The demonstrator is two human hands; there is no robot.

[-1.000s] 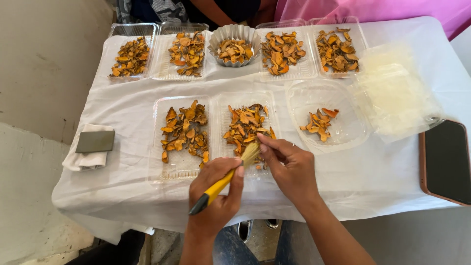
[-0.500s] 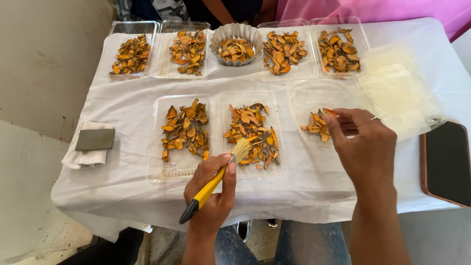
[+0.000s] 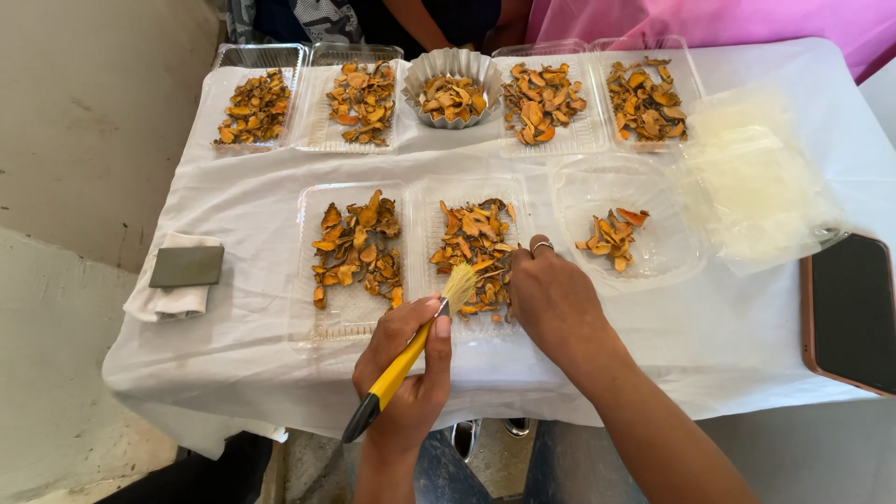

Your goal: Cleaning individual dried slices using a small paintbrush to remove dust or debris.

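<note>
My left hand (image 3: 406, 364) grips a yellow-handled brush (image 3: 411, 359) whose pale bristles rest at the near edge of the middle clear tray (image 3: 429, 201). That tray holds dried orange-brown slices (image 3: 471, 247). My right hand (image 3: 551, 294), wearing a ring, reaches into the same tray with its fingers curled over the slices; what the fingertips pinch is hidden. To the left lies another clear tray of slices (image 3: 355, 252). To the right a clear round-cornered tray (image 3: 663, 261) holds a small heap of slices (image 3: 611, 233).
Along the far edge stand several clear trays of slices and a fluted foil bowl (image 3: 453, 70). A stack of clear plastic lids (image 3: 756, 177) lies at the right, a dark phone (image 3: 854, 313) beyond it. A grey block on a folded cloth (image 3: 182, 271) sits left.
My right hand went from the middle tray to the right-hand tray and is now back at the middle tray. The brush has stayed near the tray's front edge.
</note>
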